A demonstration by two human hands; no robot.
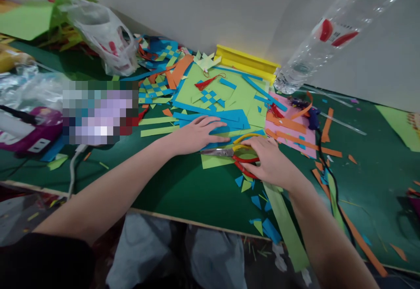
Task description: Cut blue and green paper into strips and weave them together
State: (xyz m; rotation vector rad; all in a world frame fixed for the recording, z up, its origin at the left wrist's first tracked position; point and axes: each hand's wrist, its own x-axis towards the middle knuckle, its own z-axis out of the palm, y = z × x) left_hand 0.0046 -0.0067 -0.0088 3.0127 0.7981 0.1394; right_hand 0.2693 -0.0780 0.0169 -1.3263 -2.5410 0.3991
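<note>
Scissors [229, 152]: we have them near the middle of the green table [183, 188], blades [215, 152] pointing left.
Right hand [271, 160]: we hold the red and yellow handles [243, 169] with it.
Left hand [198, 136]: we lay it flat on blue paper [238, 118], fingers [215, 125] a bit spread.
Scraps [246, 186]: we see blue and green bits below the right hand.
Bottle [341, 35]: we see it, clear, far right.

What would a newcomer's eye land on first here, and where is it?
Probably the red-and-yellow scissors in the right hand, near the middle, beside the left hand resting on blue paper. Next, the large clear bottle at the upper right, in front of the wall. Then a checkered blue-and-green weave beyond the left hand.
</note>
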